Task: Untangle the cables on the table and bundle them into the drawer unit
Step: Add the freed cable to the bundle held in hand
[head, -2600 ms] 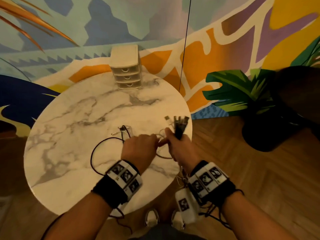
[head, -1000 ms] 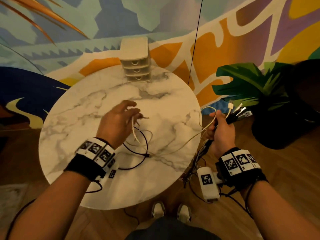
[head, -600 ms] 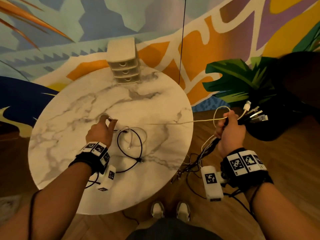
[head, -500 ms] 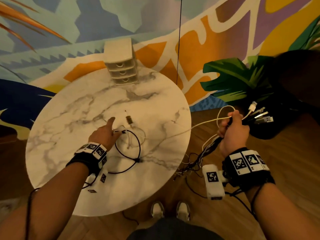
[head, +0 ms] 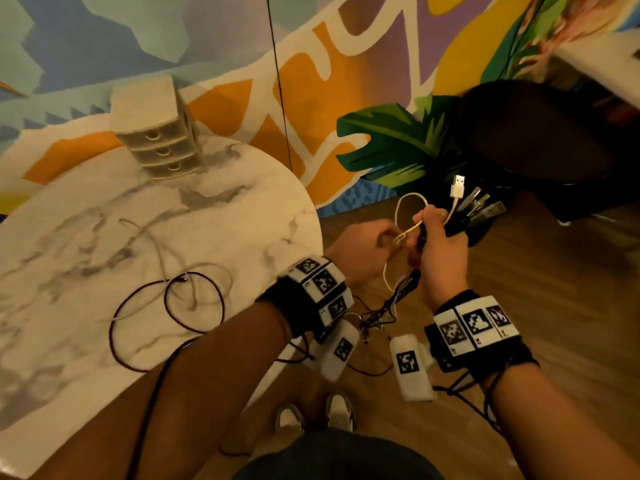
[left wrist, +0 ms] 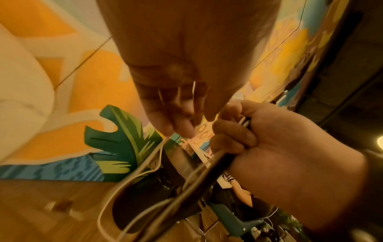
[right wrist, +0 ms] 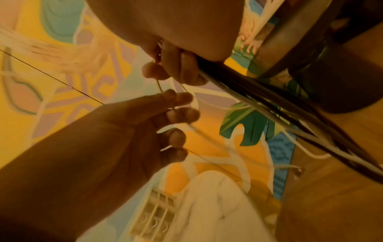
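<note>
My right hand (head: 431, 233) grips a bundle of cables (head: 403, 289), held off the table's right edge over the floor. Its USB plugs (head: 474, 206) fan out above the fist. A white cable (head: 410, 199) loops out of that fist, and my left hand (head: 389, 237) pinches it right beside the right hand. In the right wrist view thin white strands run between the left hand's fingers (right wrist: 178, 113), and the bundle (right wrist: 290, 114) slants down to the right. A black cable (head: 194, 299) and a thin white one (head: 157, 247) lie looped on the marble table (head: 242, 209). The beige drawer unit (head: 156, 133) stands at the table's far edge, drawers closed.
A dark round stool (head: 540, 140) stands on the wooden floor just beyond my hands. A thin black cord (head: 280, 98) hangs down the painted wall. Loose ends of the bundle trail to the floor near my shoes (head: 311, 414).
My left hand let go of the cables on the table and crossed right, past the table edge, to the right hand, where it now pinches the white cable. The right hand kept its bundle.
</note>
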{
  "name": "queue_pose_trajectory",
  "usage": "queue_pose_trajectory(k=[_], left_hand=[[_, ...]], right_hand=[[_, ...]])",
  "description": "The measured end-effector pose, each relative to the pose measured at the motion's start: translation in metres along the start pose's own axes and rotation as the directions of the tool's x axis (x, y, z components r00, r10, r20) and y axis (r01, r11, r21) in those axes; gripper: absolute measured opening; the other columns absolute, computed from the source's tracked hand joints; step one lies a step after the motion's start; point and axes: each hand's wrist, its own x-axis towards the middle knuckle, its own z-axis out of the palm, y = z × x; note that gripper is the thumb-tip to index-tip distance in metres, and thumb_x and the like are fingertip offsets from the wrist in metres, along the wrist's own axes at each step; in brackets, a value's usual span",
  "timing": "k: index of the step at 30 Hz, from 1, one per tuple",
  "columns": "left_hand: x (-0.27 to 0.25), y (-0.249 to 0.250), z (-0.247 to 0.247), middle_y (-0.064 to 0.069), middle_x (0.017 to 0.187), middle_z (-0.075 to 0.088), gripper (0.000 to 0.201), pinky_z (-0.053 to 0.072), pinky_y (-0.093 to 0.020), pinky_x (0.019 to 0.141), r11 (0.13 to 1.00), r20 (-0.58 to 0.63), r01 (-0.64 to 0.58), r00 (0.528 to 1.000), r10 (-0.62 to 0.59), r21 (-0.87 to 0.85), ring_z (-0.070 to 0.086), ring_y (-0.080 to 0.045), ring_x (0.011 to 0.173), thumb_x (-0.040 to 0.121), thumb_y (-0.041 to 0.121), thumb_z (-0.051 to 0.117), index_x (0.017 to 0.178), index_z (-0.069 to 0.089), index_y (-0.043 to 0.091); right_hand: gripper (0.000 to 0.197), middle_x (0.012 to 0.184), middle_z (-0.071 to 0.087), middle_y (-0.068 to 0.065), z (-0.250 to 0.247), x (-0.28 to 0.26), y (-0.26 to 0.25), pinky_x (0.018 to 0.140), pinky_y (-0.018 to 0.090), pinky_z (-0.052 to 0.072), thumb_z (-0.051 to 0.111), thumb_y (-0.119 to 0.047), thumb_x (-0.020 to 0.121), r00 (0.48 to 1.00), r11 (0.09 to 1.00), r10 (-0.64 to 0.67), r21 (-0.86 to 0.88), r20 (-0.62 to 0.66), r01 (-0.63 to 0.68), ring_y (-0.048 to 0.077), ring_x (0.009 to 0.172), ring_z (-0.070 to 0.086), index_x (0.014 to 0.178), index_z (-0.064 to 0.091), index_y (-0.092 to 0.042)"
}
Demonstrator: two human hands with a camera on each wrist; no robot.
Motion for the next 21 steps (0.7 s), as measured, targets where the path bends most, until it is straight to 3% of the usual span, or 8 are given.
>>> queue_pose_trajectory(k=[3, 5, 7, 11, 13, 16, 18, 21], left_hand=[[0.017, -0.003, 0.002, -0.002, 0.078, 0.06, 0.019, 0.041, -0.029, 0.062, 0.986, -0.09, -0.108, 0.989, 0.12, 0.124, 0.053, -0.017, 0.07, 0.095, 0.019, 0.049, 0.092, 0.064, 0.007], [0.019, -0.031, 0.007, -0.004, 0.082, 0.061, 0.022, 0.038, -0.026, 0.065, 0.977, -0.139, -0.087, 0.984, 0.115, 0.196, 0.052, -0.016, 0.074, 0.097, 0.02, 0.046, 0.093, 0.064, 0.006], [0.014, -0.078, 0.021, -0.009, 0.096, 0.064, 0.025, 0.045, -0.032, 0.076, 0.951, -0.035, 0.092, 0.996, -0.085, 0.295, 0.059, -0.024, 0.086, 0.096, 0.024, 0.046, 0.098, 0.065, 0.007], [-0.008, -0.123, 0.056, -0.012, 0.14, 0.038, 0.044, 0.037, -0.038, 0.104, 0.779, 0.23, 0.352, 0.82, -0.524, 0.519, 0.047, -0.032, 0.123, 0.093, 0.027, 0.05, 0.136, 0.043, 0.017], [-0.006, -0.102, 0.061, -0.009, 0.141, 0.036, 0.053, 0.039, -0.034, 0.101, 0.855, 0.23, 0.316, 0.872, -0.433, 0.412, 0.046, -0.028, 0.124, 0.091, 0.03, 0.056, 0.139, 0.038, 0.02], [0.003, -0.033, 0.056, -0.001, 0.119, 0.048, 0.047, 0.041, -0.015, 0.081, 0.996, 0.259, 0.007, 0.965, -0.03, 0.089, 0.052, -0.013, 0.104, 0.086, 0.029, 0.065, 0.129, 0.051, 0.019], [0.011, 0.018, 0.051, 0.002, 0.114, 0.051, 0.046, 0.037, -0.01, 0.084, 0.978, 0.264, -0.196, 0.942, 0.208, -0.073, 0.049, -0.006, 0.102, 0.083, 0.025, 0.068, 0.125, 0.053, 0.015], [0.025, 0.066, 0.042, 0.002, 0.12, 0.056, 0.049, 0.042, -0.022, 0.098, 0.929, 0.271, -0.233, 0.91, 0.313, -0.288, 0.054, -0.006, 0.108, 0.08, 0.018, 0.069, 0.124, 0.051, 0.009]], right_hand=[[0.033, 0.046, 0.051, -0.006, -0.031, 0.003, -0.005, 0.039, 0.02, 0.029, 0.042, -0.033, 0.1, 0.999, 0.996, -0.046, -0.077, -0.023, 0.045, 0.008, 0.04, 0.037, 0.08, 0.064, -0.019], [0.038, 0.045, 0.05, -0.006, -0.053, 0.007, -0.006, 0.039, 0.021, 0.029, 0.04, -0.034, 0.101, 0.994, 0.99, -0.077, -0.125, -0.075, 0.067, 0.008, 0.038, 0.037, 0.079, 0.067, -0.018], [0.041, 0.045, 0.048, -0.005, -0.069, 0.01, -0.004, 0.04, 0.023, 0.028, 0.04, -0.035, 0.101, 0.991, 0.99, -0.082, -0.127, -0.108, 0.068, 0.009, 0.037, 0.035, 0.076, 0.068, -0.017], [0.042, 0.044, 0.046, -0.005, -0.087, 0.013, -0.001, 0.04, 0.022, 0.027, 0.042, -0.036, 0.1, 0.987, 0.992, -0.085, -0.106, -0.134, 0.071, 0.009, 0.036, 0.034, 0.071, 0.067, -0.018], [0.042, 0.045, 0.046, -0.004, -0.09, 0.014, -0.002, 0.04, 0.022, 0.027, 0.042, -0.036, 0.1, 0.988, 0.991, -0.099, -0.105, -0.117, 0.087, 0.008, 0.037, 0.034, 0.07, 0.066, -0.018], [0.043, 0.046, 0.046, -0.003, -0.084, 0.012, -0.01, 0.041, 0.022, 0.027, 0.041, -0.035, 0.1, 0.992, 0.988, -0.122, -0.098, -0.041, 0.117, 0.009, 0.037, 0.034, 0.069, 0.066, -0.02], [0.042, 0.048, 0.048, -0.001, -0.077, 0.009, -0.024, 0.043, 0.023, 0.033, 0.041, -0.031, 0.101, 0.983, 0.976, -0.186, -0.113, 0.011, 0.186, 0.011, 0.041, 0.038, 0.069, 0.065, -0.017], [0.037, 0.062, 0.056, 0.0, -0.066, 0.008, -0.052, 0.064, 0.024, 0.049, 0.044, -0.026, 0.099, 0.941, 0.934, -0.328, -0.122, 0.08, 0.336, 0.012, 0.061, 0.054, 0.069, 0.061, -0.014]])
